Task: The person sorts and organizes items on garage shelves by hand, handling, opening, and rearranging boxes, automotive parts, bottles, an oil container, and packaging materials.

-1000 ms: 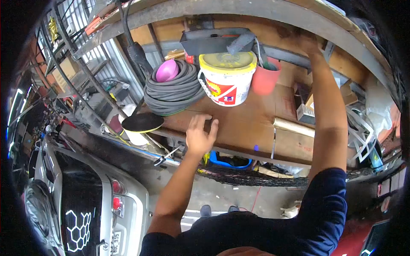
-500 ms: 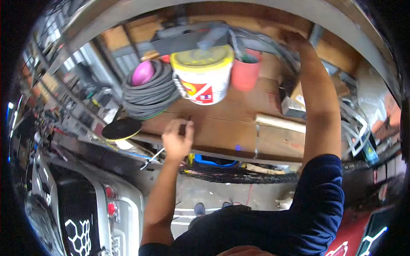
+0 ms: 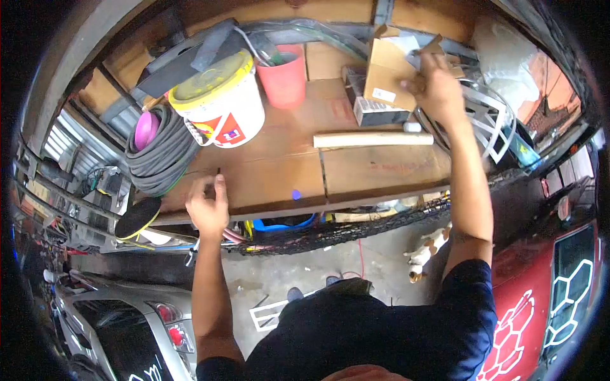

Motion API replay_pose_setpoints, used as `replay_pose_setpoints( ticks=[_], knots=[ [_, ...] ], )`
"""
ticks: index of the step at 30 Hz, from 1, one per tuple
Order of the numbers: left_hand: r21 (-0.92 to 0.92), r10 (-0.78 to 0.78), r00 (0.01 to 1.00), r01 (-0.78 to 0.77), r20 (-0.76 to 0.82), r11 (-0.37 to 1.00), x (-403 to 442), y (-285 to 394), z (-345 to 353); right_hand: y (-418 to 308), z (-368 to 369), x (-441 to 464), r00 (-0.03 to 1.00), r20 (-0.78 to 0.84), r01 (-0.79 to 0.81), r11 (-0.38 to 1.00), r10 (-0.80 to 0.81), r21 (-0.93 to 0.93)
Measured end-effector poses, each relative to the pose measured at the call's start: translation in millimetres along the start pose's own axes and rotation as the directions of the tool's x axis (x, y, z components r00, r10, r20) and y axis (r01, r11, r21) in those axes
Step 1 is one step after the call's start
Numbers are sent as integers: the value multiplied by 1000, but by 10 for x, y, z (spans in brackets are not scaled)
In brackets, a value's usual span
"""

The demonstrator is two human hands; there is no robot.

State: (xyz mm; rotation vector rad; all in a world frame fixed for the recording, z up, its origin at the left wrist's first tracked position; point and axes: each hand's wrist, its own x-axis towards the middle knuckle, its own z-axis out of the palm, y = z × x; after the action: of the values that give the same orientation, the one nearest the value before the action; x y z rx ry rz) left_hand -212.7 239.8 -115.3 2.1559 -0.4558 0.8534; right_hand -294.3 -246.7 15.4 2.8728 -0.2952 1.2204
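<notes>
My left hand point(image 3: 208, 206) is over the front left edge of the cardboard-covered shelf point(image 3: 267, 181), fingers curled toward the thumb. A small thin dark piece sticks up at its fingertips; what it is I cannot make out. My right hand point(image 3: 440, 89) is at the right side of an open cardboard box point(image 3: 389, 71), thumb and fingers apart, slightly blurred. Its thumb is in front of the box and its fingers are near the raised flaps. Below that box lies a black and white carton point(image 3: 381, 114), with a pale roll point(image 3: 372, 140) in front.
A white bucket with a yellow lid point(image 3: 222, 108), a red container point(image 3: 283, 79) and a coiled grey hose point(image 3: 162, 155) stand at the left. White frames point(image 3: 489, 117) lie at the right. A dog point(image 3: 429, 253) is on the floor; cars point(image 3: 127, 317) are at both sides.
My view has swung to the right. My right hand has come from the back of the shelf to the open cardboard box. My left hand stays near the front edge, fingers still curled.
</notes>
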Motion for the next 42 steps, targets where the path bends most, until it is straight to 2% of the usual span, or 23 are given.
replay_pose_setpoints(
  ticks=[2, 3, 6, 11, 12, 13, 15, 16, 17, 18, 19, 20, 21, 24, 26, 29, 30, 31, 34, 35, 38, 39, 42],
  knots=[
    [-2, -6, 1000, 6, 0, 1000, 22, 36, -12, -63, 109, -26, 966, 221, -131, 991, 133, -25],
    [-6, 13, 1000, -13, -13, 1000, 24, 31, -3, -64, 170, -98, 999, 38, -31, 998, 29, 50],
    [-16, -22, 1000, 22, 6, 1000, -10, 7, -40, -116, 157, -361, 978, -139, 176, 974, -156, 141],
    [-203, 139, 987, -153, -79, 967, -35, 309, -45, -675, -169, -991, 883, -243, 449, 873, -401, 190],
    [-359, 117, 993, -120, -30, 926, -96, 460, -38, -792, -199, -1097, 857, -243, 496, 854, -453, 157],
    [-348, 204, 979, -184, 22, 919, -120, 579, -68, -940, -178, -1162, 833, -286, 528, 835, -473, 157],
    [-716, 174, 979, -47, 105, 696, -188, 1010, -110, -1286, -175, -1249, 783, -347, 596, 782, -516, 183],
    [-766, 147, 977, 22, 152, 642, -164, 1237, -223, -1416, -165, -1273, 759, -363, 630, 751, -541, 198],
    [-675, 174, 980, -65, 95, 735, -146, 1274, -236, -1540, -91, -1311, 751, -382, 638, 740, -539, 212],
    [-660, 124, 986, -21, 110, 751, -130, 1295, -260, -1657, 6, -1368, 745, -399, 645, 730, -535, 225],
    [-645, 73, 990, 24, 124, 764, -114, 1315, -282, -1773, 80, -1412, 760, -391, 633, 727, -519, 267],
    [-709, -50, 977, 185, 207, 681, -92, 1310, -317, -1848, 184, -1433, 768, -382, 629, 720, -515, 292],
    [-679, -34, 997, 76, 75, 730, -72, 1128, -226, -1918, 306, -1429, 775, -373, 622, 717, -509, 314],
    [-586, -189, 975, 220, 115, 779, -45, 809, -156, -2050, 451, -1450, 800, -310, 600, 706, -514, 376],
    [-493, -115, 981, 177, 153, 852, -76, 639, -59, -2078, 446, -1439, 819, -283, 574, 713, -499, 403],
    [-488, -99, 990, 135, 99, 862, -168, 585, 54, -2155, 55, -1398, 928, -108, 348, 726, -357, 593],
    [-507, -38, 999, 24, -17, 862, -145, 626, 97, -2195, -115, -1366, 953, -39, 257, 731, -301, 632],
    [-506, 25, 991, -89, -133, 858, -121, 667, 139, -2254, -245, -1346, 958, -90, 265, 722, -271, 639],
    [-571, -23, 1000, 9, -17, 821, -168, 660, 182, -2382, -323, -1310, 987, -40, 145, 750, -156, 646],
    [-570, 10, 1000, -17, -16, 821, -178, 619, 214, -2409, -263, -1231, 959, -187, 280, 794, -211, 539],
    [-503, 140, 985, -171, -98, 847, -283, 596, 323, -2493, -301, -1170, 998, 40, 14, 872, -38, 490],
    [-597, 92, 979, -185, -183, 781, -297, 643, 368, -2446, -234, -1159, 995, -14, 96, 887, -100, 451],
    [-541, 107, 983, -173, -151, 823, -295, 667, 350, -2370, -151, -1156, 987, 118, 53, 924, -105, 379]
  ],
)
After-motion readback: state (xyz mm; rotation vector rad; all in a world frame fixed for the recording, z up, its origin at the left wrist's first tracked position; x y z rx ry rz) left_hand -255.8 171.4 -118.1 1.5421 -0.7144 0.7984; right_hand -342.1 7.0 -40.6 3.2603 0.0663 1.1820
